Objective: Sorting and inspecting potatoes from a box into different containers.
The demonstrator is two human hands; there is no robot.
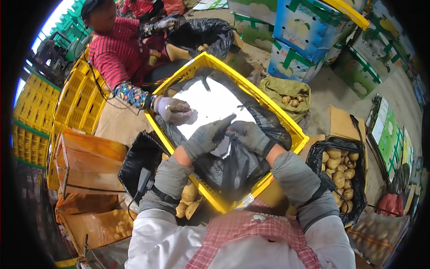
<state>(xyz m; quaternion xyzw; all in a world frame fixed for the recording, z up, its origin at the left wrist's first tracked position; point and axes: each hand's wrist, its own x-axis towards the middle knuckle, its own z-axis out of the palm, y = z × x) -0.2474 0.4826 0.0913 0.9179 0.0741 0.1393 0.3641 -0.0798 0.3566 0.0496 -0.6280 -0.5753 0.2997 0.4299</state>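
A yellow plastic crate (268, 97) lined with thin black plastic (215, 171) stands before me. Inside it, brightly lit white sheet material (215, 101) covers the middle. My left hand (206, 138), in a grey glove, is over the sheet with its fingers stretched toward my right hand; whether it pinches anything is unclear. With bent fingers, my gloved right hand (250, 134) holds the gathered top of the black liner, whose folds run down toward me. Opposite, a co-worker's gloved hand (173, 109) reaches over the crate's left rim onto the white sheet.
Potatoes fill a black-lined box (339, 168) at right; more potatoes (188, 198) lie beneath the crate's left side. A green sack (285, 97) stands beyond its right rim. Stacked cartons (302, 30) rise behind. Orange mesh bags (90, 161) and yellow crates (80, 97) are left.
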